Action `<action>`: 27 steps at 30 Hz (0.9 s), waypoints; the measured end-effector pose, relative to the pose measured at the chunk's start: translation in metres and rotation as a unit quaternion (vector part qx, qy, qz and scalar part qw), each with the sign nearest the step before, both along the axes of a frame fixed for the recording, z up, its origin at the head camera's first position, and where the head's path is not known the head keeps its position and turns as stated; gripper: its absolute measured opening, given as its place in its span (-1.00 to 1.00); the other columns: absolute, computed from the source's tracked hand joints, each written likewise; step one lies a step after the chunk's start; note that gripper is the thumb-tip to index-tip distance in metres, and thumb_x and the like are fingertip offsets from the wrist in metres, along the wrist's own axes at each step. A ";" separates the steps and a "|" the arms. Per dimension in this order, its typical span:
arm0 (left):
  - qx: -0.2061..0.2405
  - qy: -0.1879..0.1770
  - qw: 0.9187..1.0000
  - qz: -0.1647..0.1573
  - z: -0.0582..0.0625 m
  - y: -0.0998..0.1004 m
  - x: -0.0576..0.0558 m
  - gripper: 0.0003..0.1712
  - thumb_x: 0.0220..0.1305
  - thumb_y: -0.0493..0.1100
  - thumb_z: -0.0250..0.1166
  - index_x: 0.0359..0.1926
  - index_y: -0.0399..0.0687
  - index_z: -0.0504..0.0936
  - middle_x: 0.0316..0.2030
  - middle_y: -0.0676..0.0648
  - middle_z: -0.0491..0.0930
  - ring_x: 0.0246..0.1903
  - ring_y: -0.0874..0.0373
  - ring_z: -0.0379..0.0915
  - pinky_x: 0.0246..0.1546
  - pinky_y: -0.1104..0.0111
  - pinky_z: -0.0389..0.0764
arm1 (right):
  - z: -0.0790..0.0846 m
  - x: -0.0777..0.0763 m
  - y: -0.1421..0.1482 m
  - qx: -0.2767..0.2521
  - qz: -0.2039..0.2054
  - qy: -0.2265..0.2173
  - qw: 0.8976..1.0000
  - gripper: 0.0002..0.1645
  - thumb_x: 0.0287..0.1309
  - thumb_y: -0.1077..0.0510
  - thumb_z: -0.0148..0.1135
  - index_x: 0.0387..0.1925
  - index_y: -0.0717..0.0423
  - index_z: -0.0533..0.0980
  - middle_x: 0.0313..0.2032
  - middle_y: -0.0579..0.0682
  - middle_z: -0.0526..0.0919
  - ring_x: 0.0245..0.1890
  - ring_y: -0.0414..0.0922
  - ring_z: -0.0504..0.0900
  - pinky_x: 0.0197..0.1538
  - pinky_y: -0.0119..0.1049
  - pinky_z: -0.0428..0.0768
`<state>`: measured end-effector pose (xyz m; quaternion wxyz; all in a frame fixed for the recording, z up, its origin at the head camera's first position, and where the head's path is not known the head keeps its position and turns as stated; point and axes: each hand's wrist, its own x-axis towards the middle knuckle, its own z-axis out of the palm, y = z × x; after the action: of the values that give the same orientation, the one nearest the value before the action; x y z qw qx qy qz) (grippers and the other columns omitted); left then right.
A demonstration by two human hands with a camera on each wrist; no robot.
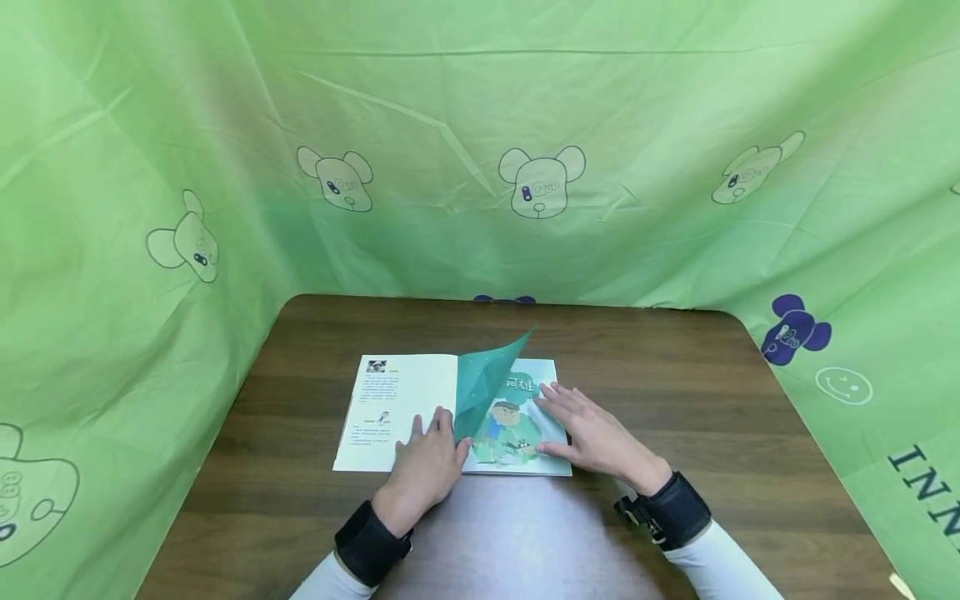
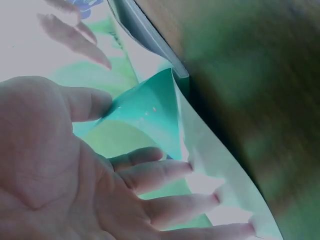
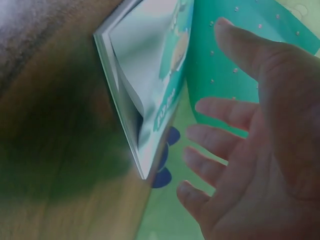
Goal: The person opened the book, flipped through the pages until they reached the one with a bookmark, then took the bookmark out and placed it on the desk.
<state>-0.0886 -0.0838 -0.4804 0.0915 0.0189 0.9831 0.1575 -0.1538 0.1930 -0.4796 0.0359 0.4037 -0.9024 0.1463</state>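
An open picture book [image 1: 375, 454] lies on the table in the head view, its left page white with printed text. A teal leaf [image 1: 487, 375] with small dots rises bent from the spine, its top corner in the air. Beneath it, the right page [image 1: 536, 371] shows a drawn child in a cap. My left hand [image 1: 427, 467] is over the lower inner part of the left page, fingers extended, thumb beside the leaf's lower edge. My right hand [image 1: 596, 433] is spread at the right page's outer edge; in the right wrist view its fingers [image 3: 220, 140] hold nothing.
The brown wooden table [image 1: 300, 517] has rounded far corners. A green cloth [image 1: 442, 108] with mouse-head drawings hangs behind and along both sides. Black bands [image 1: 372, 543] circle both wrists. A small pale object [image 1: 902, 586] shows at the lower right edge.
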 end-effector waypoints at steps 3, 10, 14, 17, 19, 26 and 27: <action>0.016 0.018 1.000 0.012 0.000 -0.002 0.001 -0.29 0.40 0.16 0.04 0.30 -0.31 0.25 0.17 -0.35 0.50 0.27 -0.31 0.31 -0.05 -0.26 0.49 | -0.004 0.001 -0.001 0.006 0.023 -0.013 1.000 -0.07 0.15 -0.31 0.20 0.33 0.26 0.39 0.38 0.30 0.32 0.40 0.21 0.24 0.35 0.19 0.22; 0.034 0.089 0.995 0.028 0.001 -0.010 0.001 -0.19 0.29 0.05 0.21 0.41 -0.26 0.14 0.12 -0.34 0.51 -0.01 -0.19 0.51 -0.31 -0.03 0.60 | -0.010 0.004 0.000 0.010 0.048 -0.054 0.997 -0.04 0.09 -0.27 0.27 0.37 0.25 0.35 0.41 0.30 0.27 0.40 0.25 0.22 0.33 0.24 0.21; 0.051 0.140 0.988 0.031 0.000 -0.015 0.000 -0.03 0.21 -0.06 0.30 0.51 -0.19 -0.01 0.34 -0.34 0.31 0.16 -0.23 0.40 -0.19 -0.08 0.59 | -0.014 0.005 0.001 0.013 0.046 -0.074 0.996 0.04 0.02 -0.30 0.30 0.39 0.25 0.32 0.43 0.30 0.23 0.42 0.26 0.17 0.34 0.25 0.18; 0.054 0.190 0.980 0.025 -0.002 -0.019 -0.001 0.09 0.12 -0.20 0.36 0.55 -0.13 -0.10 0.48 -0.34 0.05 0.32 -0.28 0.19 0.03 -0.16 0.49 | -0.016 0.005 0.002 0.015 0.046 -0.086 0.995 0.08 -0.02 -0.31 0.32 0.41 0.23 0.29 0.45 0.30 0.19 0.43 0.25 0.13 0.36 0.25 0.15; 0.050 0.224 0.973 0.016 -0.003 -0.021 -0.002 0.18 0.06 -0.29 0.38 0.57 -0.08 -0.16 0.53 -0.33 -0.15 0.41 -0.29 0.00 0.17 -0.19 0.36 | -0.017 0.004 0.002 0.016 0.046 -0.088 0.995 0.08 -0.02 -0.30 0.32 0.42 0.22 0.29 0.45 0.30 0.18 0.44 0.25 0.13 0.36 0.26 0.14; 0.023 0.289 0.957 -0.004 -0.001 -0.026 -0.005 0.38 -0.11 -0.38 0.45 0.59 0.07 -0.25 0.55 -0.26 -0.45 0.51 -0.20 -0.45 0.43 -0.12 -0.20 | -0.019 0.003 0.001 0.022 0.043 -0.087 0.995 0.02 0.01 -0.29 0.29 0.40 0.18 0.33 0.44 0.28 0.22 0.43 0.24 0.16 0.34 0.29 0.16; 0.017 0.293 0.956 -0.004 0.000 -0.027 -0.005 0.39 -0.13 -0.38 0.46 0.59 0.08 -0.24 0.55 -0.26 -0.46 0.51 -0.20 -0.47 0.43 -0.12 -0.22 | -0.019 0.003 0.001 0.023 0.043 -0.087 0.995 0.01 0.01 -0.28 0.29 0.40 0.18 0.34 0.44 0.28 0.22 0.43 0.23 0.16 0.34 0.29 0.15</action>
<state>-0.0937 -0.1105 -0.4805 -0.2004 0.0701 0.9639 0.1610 -0.1512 0.1936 -0.4988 -0.0579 0.4288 -0.8869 0.1617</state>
